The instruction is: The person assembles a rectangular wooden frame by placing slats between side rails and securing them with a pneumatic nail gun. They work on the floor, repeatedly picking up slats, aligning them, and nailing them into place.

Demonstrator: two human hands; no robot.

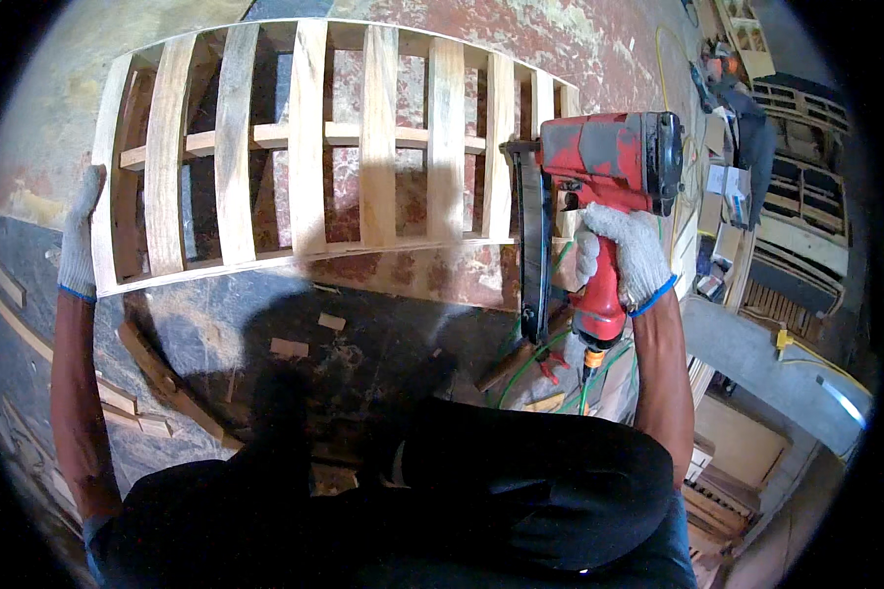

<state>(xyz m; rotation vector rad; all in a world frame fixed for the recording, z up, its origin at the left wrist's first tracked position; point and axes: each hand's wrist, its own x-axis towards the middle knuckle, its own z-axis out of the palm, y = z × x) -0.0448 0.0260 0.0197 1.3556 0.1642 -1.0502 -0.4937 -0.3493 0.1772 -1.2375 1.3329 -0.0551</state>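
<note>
A slatted wooden pallet frame (309, 128) lies before me, pale slats running across its long rails. My left hand (81, 231), in a grey glove with a blue cuff, grips the end slat at the pallet's left edge. In my gloved right hand (629, 250) is a red and black pneumatic nail gun (609, 157), with my fingers wrapped round its handle. The gun's nose sits against or just over the slats near the pallet's right end; whether it touches I cannot tell. Its long dark magazine (533, 245) points back toward me.
A green air hose (619, 368) trails below the nail gun. Wood scraps (290, 348) and a curved timber piece (172, 383) lie on the floor near my legs. Loose boards (29, 339) are at far left. Stacked wooden frames (801, 187) and a grey bench (756, 358) stand at right.
</note>
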